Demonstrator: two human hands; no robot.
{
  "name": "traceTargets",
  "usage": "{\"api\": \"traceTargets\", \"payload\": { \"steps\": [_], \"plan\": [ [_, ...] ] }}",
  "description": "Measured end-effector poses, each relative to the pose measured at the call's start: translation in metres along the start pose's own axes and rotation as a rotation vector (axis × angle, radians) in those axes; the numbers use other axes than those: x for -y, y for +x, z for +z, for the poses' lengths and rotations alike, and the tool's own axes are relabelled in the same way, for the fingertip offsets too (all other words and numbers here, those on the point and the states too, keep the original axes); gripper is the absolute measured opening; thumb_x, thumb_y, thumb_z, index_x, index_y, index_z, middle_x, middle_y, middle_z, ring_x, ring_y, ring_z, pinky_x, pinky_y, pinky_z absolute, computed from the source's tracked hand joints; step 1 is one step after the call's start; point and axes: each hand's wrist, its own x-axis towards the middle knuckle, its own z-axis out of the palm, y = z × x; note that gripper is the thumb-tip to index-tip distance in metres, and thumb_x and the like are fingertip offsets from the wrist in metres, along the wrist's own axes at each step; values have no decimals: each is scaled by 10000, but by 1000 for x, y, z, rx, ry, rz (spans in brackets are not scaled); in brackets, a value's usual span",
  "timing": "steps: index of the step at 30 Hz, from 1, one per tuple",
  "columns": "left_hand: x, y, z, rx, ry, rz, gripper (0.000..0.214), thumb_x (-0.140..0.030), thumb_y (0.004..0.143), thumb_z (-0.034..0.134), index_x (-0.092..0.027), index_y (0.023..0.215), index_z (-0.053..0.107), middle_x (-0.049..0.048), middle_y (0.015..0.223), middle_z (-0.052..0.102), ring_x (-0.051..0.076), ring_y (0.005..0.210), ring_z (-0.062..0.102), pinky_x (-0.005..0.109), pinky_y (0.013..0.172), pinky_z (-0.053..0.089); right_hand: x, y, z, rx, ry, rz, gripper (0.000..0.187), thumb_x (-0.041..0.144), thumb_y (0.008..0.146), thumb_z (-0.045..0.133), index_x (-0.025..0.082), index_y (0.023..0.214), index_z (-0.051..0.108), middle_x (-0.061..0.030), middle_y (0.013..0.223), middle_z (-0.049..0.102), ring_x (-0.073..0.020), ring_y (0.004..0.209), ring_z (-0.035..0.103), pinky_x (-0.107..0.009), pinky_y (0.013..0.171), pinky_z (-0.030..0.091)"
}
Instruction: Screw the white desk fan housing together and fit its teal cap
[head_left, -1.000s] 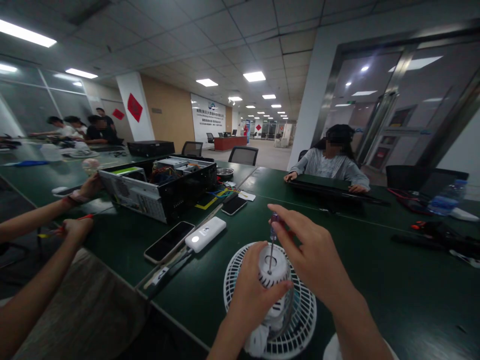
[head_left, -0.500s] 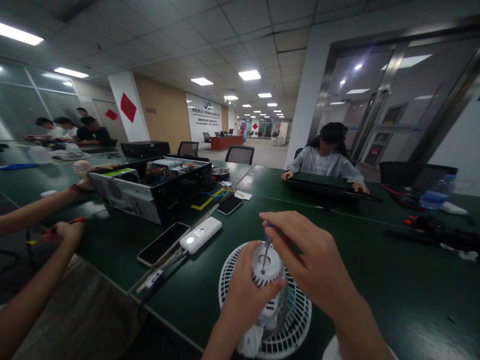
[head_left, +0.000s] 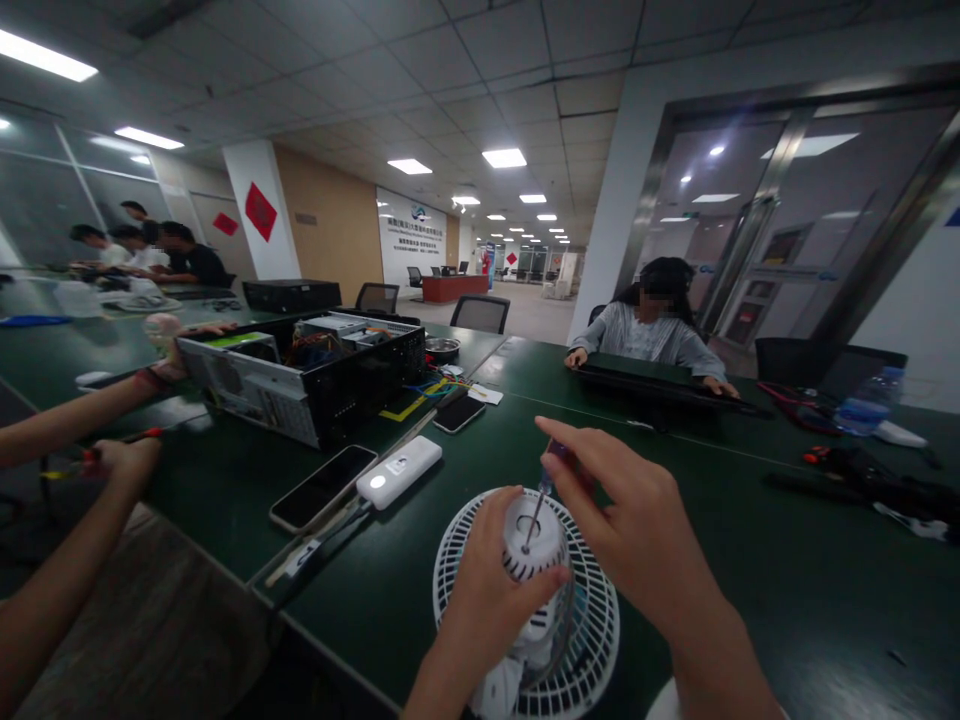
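Observation:
A white electric fan [head_left: 592, 625] lies grille-down on the dark green table near me. My left hand [head_left: 491, 590] is wrapped round its motor housing, thumb on the near side and fingers on the far side. In my right hand [head_left: 626, 510] is a small screwdriver [head_left: 545, 482], its purplish handle pinched between thumb and fingers. The shaft leans slightly, and its tip meets the top of the housing at a dark screw hole. Part of the handle is hidden by my fingers.
Left of the fan lie a white power bank [head_left: 401, 472] with a cable and a phone [head_left: 324, 487]; another phone [head_left: 459, 412] lies beyond. An open computer case [head_left: 300, 385] stands at left, by a co-worker's arms. Opposite, a person holds a black panel [head_left: 667, 388].
The screwdriver handle has tipped slightly to the right, with my right hand shifting along. My left hand keeps its hold on the fan. The view has moved slightly.

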Motion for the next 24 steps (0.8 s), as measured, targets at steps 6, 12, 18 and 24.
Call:
{"api": "traceTargets", "payload": {
  "steps": [6, 12, 18, 24],
  "plan": [
    [-2, -1, 0, -4, -11, 12, 614, -207, 680, 690, -205, 1226, 409, 102, 1285, 468, 285, 1216, 422, 474, 1048, 297, 2, 1, 6, -68, -103, -13, 206, 248, 878, 480, 119, 922, 635, -41, 654, 606, -178, 614, 577, -293, 543, 463],
    [-2, 0, -1, -1, 4, 13, 627, -201, 674, 695, -188, 1229, 405, 106, 1279, 471, 278, 1205, 431, 463, 1046, 302, 3, -1, -3, 6, 52, 14, 232, 145, 866, 447, 141, 1040, 600, -80, 934, 665, -177, 840, 619, -290, 681, 504],
    [0, 0, 1, -10, 1, 25, 624, -252, 690, 700, -195, 1232, 396, 103, 1278, 476, 277, 1205, 431, 459, 1036, 313, 7, 1, 4, -97, -35, -53, 145, 212, 864, 505, 126, 896, 617, -50, 707, 637, -163, 645, 582, -268, 565, 466],
    [1, -1, 1, -18, -21, 42, 593, -240, 709, 672, -203, 1235, 401, 95, 1275, 483, 270, 1203, 438, 455, 1035, 319, 10, 0, -2, 49, 62, 9, 284, 177, 865, 440, 143, 1114, 574, -85, 907, 654, -182, 800, 608, -311, 674, 509]
  ]
}}
